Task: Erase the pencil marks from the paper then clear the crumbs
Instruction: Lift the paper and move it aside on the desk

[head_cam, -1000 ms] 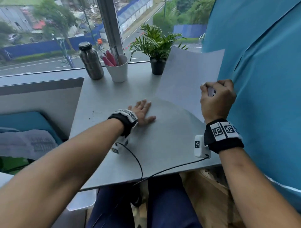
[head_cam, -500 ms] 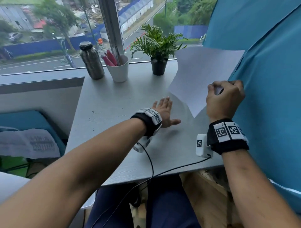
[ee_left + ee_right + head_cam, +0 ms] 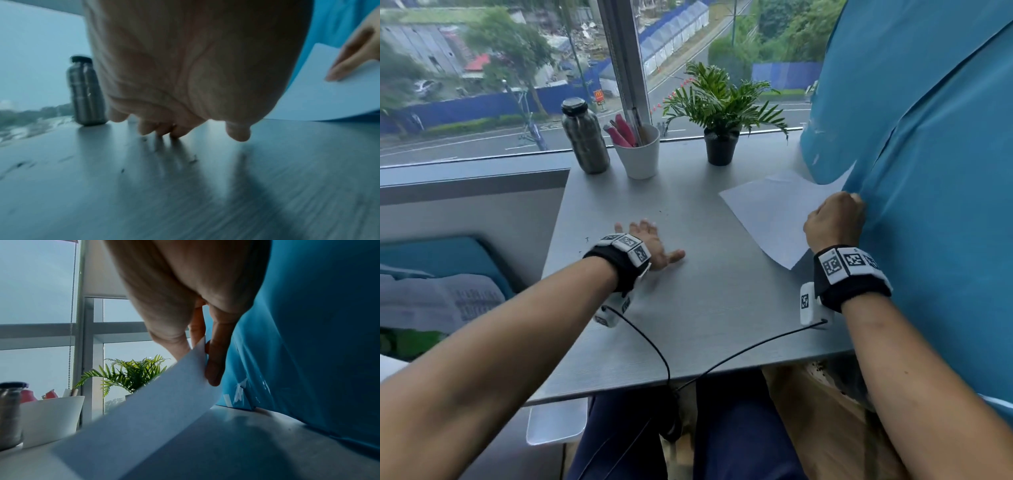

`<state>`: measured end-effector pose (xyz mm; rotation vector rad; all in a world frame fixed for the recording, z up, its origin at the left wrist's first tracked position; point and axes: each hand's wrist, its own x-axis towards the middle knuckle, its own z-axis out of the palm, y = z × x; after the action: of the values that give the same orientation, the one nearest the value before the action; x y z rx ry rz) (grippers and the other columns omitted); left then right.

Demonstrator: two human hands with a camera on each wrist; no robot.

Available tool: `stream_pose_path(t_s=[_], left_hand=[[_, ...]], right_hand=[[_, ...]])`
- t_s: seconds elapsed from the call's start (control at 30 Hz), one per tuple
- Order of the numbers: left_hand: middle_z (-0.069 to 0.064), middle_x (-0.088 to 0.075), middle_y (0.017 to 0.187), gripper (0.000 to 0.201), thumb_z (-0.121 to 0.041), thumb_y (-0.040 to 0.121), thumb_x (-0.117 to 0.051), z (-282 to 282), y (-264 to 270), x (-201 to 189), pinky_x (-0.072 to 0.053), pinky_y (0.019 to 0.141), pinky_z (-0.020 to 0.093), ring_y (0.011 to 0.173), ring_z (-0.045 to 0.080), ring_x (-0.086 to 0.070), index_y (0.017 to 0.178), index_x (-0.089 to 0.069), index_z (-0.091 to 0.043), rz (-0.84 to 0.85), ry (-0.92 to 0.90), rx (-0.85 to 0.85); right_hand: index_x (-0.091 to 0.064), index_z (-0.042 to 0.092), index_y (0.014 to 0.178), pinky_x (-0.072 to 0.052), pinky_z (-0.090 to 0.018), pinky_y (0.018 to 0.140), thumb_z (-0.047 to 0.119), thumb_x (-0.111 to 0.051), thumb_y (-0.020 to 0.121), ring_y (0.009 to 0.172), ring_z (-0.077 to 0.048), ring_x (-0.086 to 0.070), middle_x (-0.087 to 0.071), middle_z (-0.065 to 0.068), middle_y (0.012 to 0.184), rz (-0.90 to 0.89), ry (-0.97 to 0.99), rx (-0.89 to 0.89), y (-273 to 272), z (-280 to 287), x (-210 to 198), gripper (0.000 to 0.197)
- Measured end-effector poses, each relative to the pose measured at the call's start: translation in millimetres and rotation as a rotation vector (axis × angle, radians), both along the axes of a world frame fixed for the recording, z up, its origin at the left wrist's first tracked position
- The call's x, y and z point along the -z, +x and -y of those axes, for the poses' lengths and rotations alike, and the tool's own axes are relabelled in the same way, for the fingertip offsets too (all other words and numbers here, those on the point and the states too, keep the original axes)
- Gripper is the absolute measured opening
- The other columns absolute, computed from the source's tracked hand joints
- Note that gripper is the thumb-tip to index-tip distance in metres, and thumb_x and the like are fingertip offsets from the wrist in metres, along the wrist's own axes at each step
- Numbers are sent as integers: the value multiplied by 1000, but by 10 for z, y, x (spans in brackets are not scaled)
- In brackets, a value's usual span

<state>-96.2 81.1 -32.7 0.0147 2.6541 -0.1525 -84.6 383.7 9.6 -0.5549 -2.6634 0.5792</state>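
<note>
The paper (image 3: pixel 774 212) is held at the right side of the grey table (image 3: pixel 705 325), beside a blue curtain (image 3: pixel 928 171). One edge is lifted off the surface and is pinched between the thumb and fingers of the right hand (image 3: pixel 834 219) (the pinch is plain in the right wrist view). The left hand (image 3: pixel 650 243) is laid palm-down on the table with fingers spread, well apart from the sheet. Small dark crumbs (image 3: pixel 193 158) are scattered on the table around the left fingertips (image 3: pixel 239 133) — some lie further to the left. A steel bottle (image 3: pixel 585 137), a white cup (image 3: pixel 638 154) and a potted plant (image 3: pixel 720 113) are lined along the window.
</note>
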Motion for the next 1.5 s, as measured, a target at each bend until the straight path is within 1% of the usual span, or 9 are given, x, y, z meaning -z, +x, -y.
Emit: stream_pose_path(t_s=[0.2, 0.37, 0.53, 0.6, 0.7, 0.83, 1.03, 1.27, 1.5], left_hand=[[6, 10, 165, 91, -70, 93, -30, -744, 205, -84, 5, 120, 53, 152, 22, 7, 157, 0, -13, -2, 222, 367], [6, 20, 162, 103, -74, 89, -38, -956, 272, 141, 4, 122, 45, 150, 24, 14, 156, 11, -13, 49, 253, 346], [4, 20, 163, 95, -68, 93, -38, -781, 238, 116, 4, 120, 47, 150, 20, 14, 156, 12, -18, 48, 292, 424], [4, 19, 163, 91, -66, 94, -37, -723, 231, 106, 4, 120, 50, 150, 19, 14, 156, 10, -20, 40, 280, 450], [4, 19, 163, 86, -66, 95, -35, -626, 251, 99, 4, 119, 52, 150, 19, 13, 157, 8, -25, 54, 260, 468], [1, 16, 164, 88, -72, 92, -29, -342, 314, 79, 7, 120, 51, 151, 18, 9, 157, 8, -25, 15, 145, 410], [11, 2, 165, 107, -84, 83, -14, -174, 429, -4, 12, 118, 54, 152, 25, 3, 156, 3, -7, -124, -99, 205], [1, 14, 164, 92, -71, 92, -31, -708, 284, -45, 8, 120, 47, 151, 18, 10, 157, 6, -17, -2, 229, 479], [-3, 19, 163, 87, -69, 94, -29, -450, 262, 146, 4, 120, 48, 150, 15, 13, 157, 9, -23, 60, 312, 353]], right_hand=[[-61, -12, 105, -48, -39, 94, -2, -62, 80, 111, -43, -57, -55, -32, 124, 77, -24, -5, 61, 77, 15, 27], [-62, -6, 111, -49, -41, 95, 2, -67, 78, 113, -43, -56, -42, -26, 138, 247, 26, 22, 123, 87, 98, 34], [-67, 4, 102, -35, -52, 109, 10, -69, 79, 145, -41, -19, -15, -20, 157, 192, 306, -62, 166, 130, 112, 24], [-68, 6, 102, -37, -44, 110, 16, -70, 81, 140, -35, -33, -29, -16, 153, 275, 295, -212, 117, 156, 112, 23], [-64, 6, 107, -50, -36, 92, 20, -61, 87, 111, -33, -59, -58, -15, 123, 534, 197, -385, 102, 186, 155, 24], [-60, 9, 111, -48, -37, 85, 20, -53, 92, 105, -36, -59, -60, -16, 116, 571, 250, -379, 164, 192, 216, 23], [-64, 15, 110, -50, -36, 84, 36, -66, 86, 102, -34, -62, -64, -13, 114, 494, 294, -373, 123, 170, 176, 32], [-60, 20, 116, -47, -38, 89, 57, -81, 64, 111, -29, -57, -61, -6, 122, 622, 286, -379, 63, 39, 205, 67], [-63, 24, 118, -46, -36, 87, 69, -72, 65, 112, -28, -58, -64, -3, 121, 579, 325, -378, 115, -21, 275, 70]])
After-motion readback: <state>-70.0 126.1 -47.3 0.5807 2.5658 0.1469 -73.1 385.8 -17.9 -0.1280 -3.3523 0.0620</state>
